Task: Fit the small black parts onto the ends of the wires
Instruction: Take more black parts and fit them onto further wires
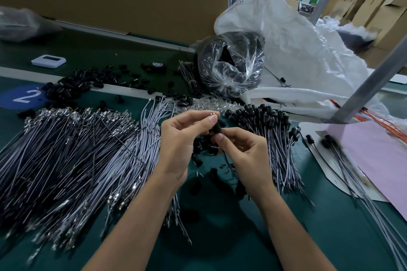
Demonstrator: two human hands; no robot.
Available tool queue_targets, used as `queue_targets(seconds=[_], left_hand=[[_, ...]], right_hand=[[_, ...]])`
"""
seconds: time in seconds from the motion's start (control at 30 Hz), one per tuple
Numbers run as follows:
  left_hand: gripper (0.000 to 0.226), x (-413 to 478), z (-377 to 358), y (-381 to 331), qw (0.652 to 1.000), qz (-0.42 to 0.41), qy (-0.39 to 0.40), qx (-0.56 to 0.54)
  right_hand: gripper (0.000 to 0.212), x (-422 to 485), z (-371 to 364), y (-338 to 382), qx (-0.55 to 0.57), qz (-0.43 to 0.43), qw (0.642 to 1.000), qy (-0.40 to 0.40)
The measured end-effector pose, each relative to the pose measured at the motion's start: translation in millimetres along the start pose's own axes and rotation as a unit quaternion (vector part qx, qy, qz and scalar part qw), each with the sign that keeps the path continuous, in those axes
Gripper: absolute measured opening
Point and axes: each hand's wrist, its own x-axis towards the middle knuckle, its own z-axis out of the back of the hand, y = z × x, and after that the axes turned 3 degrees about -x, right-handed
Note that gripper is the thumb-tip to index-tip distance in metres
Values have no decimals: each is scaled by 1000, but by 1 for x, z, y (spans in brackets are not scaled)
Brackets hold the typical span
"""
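My left hand [180, 138] pinches a wire end whose metal terminals [211, 113] show above the thumb. My right hand [244, 149] pinches a small black part [217, 127] against those fingers, and a thin black wire [229, 163] hangs below it. A large heap of bare grey wires [72, 156] with metal tips lies to the left. A bundle of wires fitted with black parts [264, 121] lies to the right. Loose black parts [204, 145] sit on the green table under my hands.
More black parts [72, 86] are scattered at the back left beside a tape roll [157, 66] and a white device [49, 61]. A clear bag of black parts [231, 64] and a big white sack [297, 50] stand behind. A grey metal post [370, 81] and pink paper [378, 156] are at right.
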Motion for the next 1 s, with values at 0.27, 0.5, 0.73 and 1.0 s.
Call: queue_targets(seconds=[0.27, 0.5, 0.73, 1.0], left_hand=[[15, 0, 1, 2, 999, -31, -10, 38], [19, -1, -1, 2, 999, -26, 9, 43], [29, -2, -3, 6, 984, 50, 140, 95], [27, -2, -7, 7, 996, 3, 83, 35]], right_hand=[[10, -1, -1, -5, -43, 38, 998, -29], [19, -1, -1, -8, -67, 55, 996, -34], [18, 2, 3, -9, -41, 64, 995, -71], [12, 1, 0, -11, -10, 68, 997, -44]])
